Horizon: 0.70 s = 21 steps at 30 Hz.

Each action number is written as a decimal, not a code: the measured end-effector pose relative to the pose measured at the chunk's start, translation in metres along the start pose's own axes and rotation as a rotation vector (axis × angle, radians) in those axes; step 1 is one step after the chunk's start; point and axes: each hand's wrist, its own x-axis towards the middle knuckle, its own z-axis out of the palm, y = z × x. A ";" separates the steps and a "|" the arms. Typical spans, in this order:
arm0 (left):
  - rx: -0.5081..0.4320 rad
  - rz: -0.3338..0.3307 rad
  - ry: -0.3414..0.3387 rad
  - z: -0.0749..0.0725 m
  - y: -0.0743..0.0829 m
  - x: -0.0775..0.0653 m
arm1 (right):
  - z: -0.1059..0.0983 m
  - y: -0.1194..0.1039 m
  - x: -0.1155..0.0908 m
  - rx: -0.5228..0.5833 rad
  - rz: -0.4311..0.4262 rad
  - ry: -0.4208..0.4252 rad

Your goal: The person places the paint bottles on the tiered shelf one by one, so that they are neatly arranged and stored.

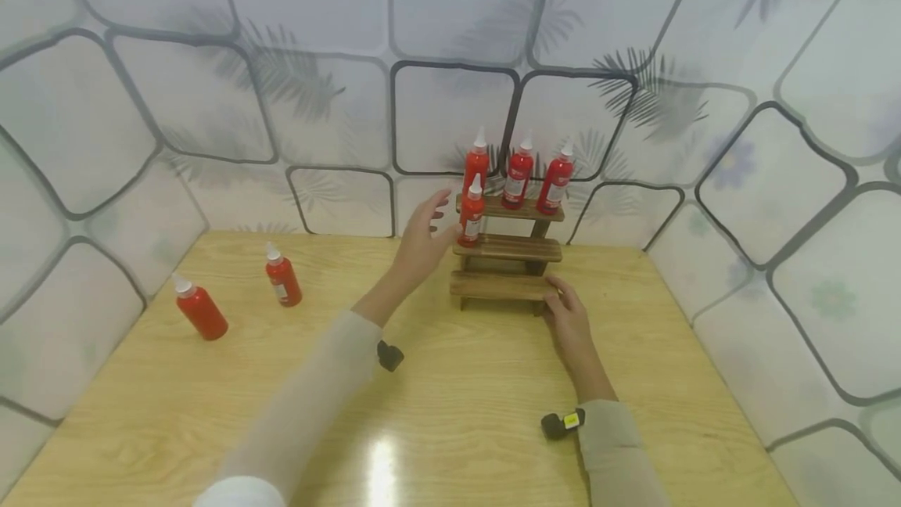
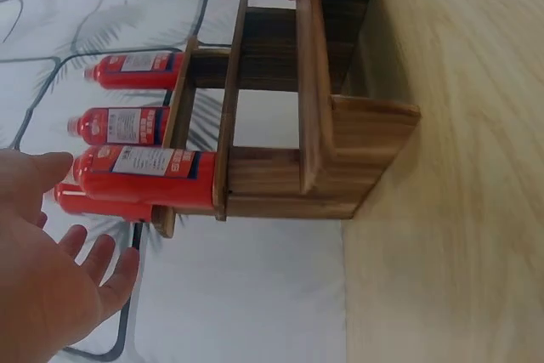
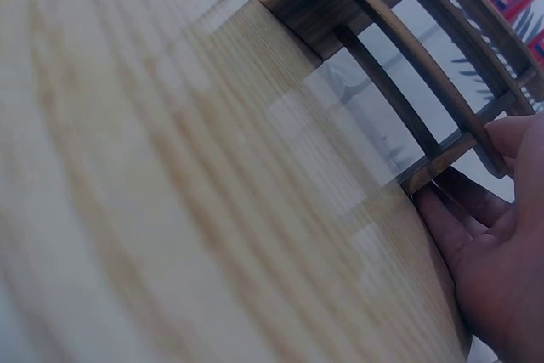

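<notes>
A three-step wooden stand stands near the back wall. On its middle step, at the left end, is a red bottle with a white pointed nozzle. My left hand is just left of that bottle, its fingers spread and apart from it in the left wrist view. My right hand holds the right end of the lowest step, thumb at the step's edge and fingers around the leg, as the right wrist view shows. Three more red bottles stand along the top step, among them a labelled middle bottle.
On the left of the wooden table stand two more red bottles, a nearer bottle and a farther bottle. A patterned wall rises close behind the stand, with side walls at left and right.
</notes>
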 end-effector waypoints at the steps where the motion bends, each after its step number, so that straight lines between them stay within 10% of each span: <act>1: 0.005 0.003 0.001 -0.004 -0.001 -0.005 | 0.000 0.000 0.000 -0.003 -0.004 -0.003; 21: 0.157 -0.143 0.085 -0.117 -0.040 -0.119 | 0.001 -0.001 -0.002 0.031 -0.007 -0.035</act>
